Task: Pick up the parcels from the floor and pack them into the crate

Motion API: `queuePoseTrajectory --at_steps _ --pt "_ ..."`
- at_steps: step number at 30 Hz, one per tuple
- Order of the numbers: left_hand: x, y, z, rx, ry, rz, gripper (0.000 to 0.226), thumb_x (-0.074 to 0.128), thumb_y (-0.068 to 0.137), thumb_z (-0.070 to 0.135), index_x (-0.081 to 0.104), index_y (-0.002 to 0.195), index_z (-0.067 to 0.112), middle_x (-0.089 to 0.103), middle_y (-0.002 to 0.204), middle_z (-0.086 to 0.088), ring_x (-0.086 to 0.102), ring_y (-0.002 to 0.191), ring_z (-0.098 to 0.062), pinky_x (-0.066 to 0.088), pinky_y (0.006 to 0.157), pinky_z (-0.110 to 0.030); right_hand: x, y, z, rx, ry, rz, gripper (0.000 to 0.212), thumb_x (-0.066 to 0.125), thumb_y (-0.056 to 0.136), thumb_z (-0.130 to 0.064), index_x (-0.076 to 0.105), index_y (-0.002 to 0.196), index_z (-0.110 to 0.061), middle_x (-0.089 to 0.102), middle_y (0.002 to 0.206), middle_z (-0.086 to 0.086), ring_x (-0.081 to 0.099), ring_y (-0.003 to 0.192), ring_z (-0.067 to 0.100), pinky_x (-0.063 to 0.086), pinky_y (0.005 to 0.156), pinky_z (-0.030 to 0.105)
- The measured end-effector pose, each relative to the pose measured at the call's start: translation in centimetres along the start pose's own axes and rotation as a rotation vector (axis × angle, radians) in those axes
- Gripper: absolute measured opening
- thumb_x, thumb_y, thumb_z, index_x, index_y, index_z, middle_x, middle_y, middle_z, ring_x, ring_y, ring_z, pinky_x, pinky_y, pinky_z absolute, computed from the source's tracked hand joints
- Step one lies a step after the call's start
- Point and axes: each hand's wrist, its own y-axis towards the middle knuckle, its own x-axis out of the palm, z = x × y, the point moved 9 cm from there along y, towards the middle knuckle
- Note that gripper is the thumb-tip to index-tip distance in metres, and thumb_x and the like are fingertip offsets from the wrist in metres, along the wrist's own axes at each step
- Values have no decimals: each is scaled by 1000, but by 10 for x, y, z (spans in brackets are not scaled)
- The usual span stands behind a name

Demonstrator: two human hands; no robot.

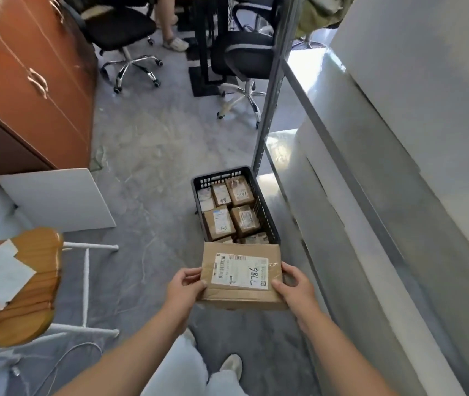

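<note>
While my left hand (185, 287) and right hand (294, 282) clamped the flat brown cardboard parcel (242, 277), the black slatted plastic crate (266, 208) just beyond already looked nearly full (no loose parcels showed).

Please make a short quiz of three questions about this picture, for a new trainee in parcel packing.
1. True or false: the black crate has no parcels in it.
2. Which hands hold the big parcel? A) left only B) right only C) both
3. Fill in: the crate stands on the floor beside a metal ____.

Key:
1. False. Several small parcels already lie inside.
2. C. The left hand and the right hand each have a grip on one side.
3. Shelf.
</note>
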Motion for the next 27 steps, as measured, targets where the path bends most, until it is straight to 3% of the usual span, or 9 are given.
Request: queuePoseTrajectory --at_steps 6,9,13,15,18,20,22,25,27 --pt "53 91 10 -50 68 -34 31 57 81 -16 62 93 12 69 99 -7 64 89 -12 49 67 -18 -3 95 -3 97 -64 2 57 61 86 9 51 138 -15 61 131 1 58 120 16 50 100 42" --pt "79 145 5 -108 95 -39 32 54 81 -20 60 92 9 68 97 -6 63 88 -10 48 62 -13 3 144 1 159 -85 33 62 57 87 13 48 141 -14 59 134 1 53 128 16 47 104 40" --pt "115 233 -18 -160 104 -10 19 59 90 0 58 101 15 69 99 -6 64 83 -8 51 64 -16 9 230 13 150 -161 54 64 54 88 12 45 144 -18 58 135 -3 53 123 11 47 103 33" --pt "134 278 -36 -174 118 -6 17 60 93 14 58 106 25 68 98 1 62 82 -5 52 65 -14 13 277 29 149 -221 47 62 53 90 9 45 144 -21 58 131 -7 53 118 6 47 100 26" --pt "161 342 -72 -193 168 10 21 62 91 22 63 112 28 68 107 6 61 89 -7 50 82 -26 20 347 60 147 -296 48 57 55 93 -4 45 144 -27 61 130 -9 58 111 7 51 84 16" --pt "173 373 -97 -222 193 39 26 62 91 19 63 117 22 63 100 10 57 87 -7 45 74 -21 27 385 79 167 -352 62 54 56 95 -11 45 144 -30 63 126 -10 59 104 7 44 68 8" --pt "180 393 -123 -267 234 44 30 62 91 18 62 121 20 64 105 8 57 90 -9 45 71 -19 42 413 99 211 -394 51 60 60 93 -13 40 148 -27 61 132 -6 58 107 11 45 77 14" --pt "179 414 -162 -341 272 84 43 65 90 19 58 132 17 64 127 2 60 111 -15 48 98 -31 73 438 121 252 -528 -1 77 68 89 -22 26 154 -24 50 144 3 52 124 21 47 96 29" --pt "183 424 -180 -366 249 103 45 67 89 20 58 133 18 64 128 2 60 113 -15 46 103 -36 82 451 133 236 -616 -10 86 71 87 -29 19 155 -21 40 151 4 42 134 25 44 106 39"
